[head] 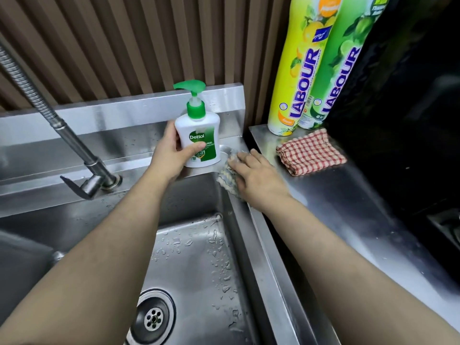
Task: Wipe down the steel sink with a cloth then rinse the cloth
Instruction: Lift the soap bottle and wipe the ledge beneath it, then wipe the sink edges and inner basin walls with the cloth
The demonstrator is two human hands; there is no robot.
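The steel sink (199, 265) fills the lower middle, its basin beaded with water drops around a round drain (153, 318). My left hand (171, 153) grips a white soap pump bottle (198, 135) with a green pump, held at the sink's back right corner. My right hand (258, 178) lies flat with fingers spread, pressing a pale striped cloth (227, 179) onto the sink's rim at that same corner, right beside the bottle's base. Most of the cloth is hidden under the hand.
A steel tap (82, 155) with a ribbed hose rises at the left. On the steel counter (348, 207) to the right lie a red checked cloth (311, 151) and two tall dish-liquid bottles, one yellow (298, 78), one green (336, 78). A dark appliance (410, 108) stands far right.
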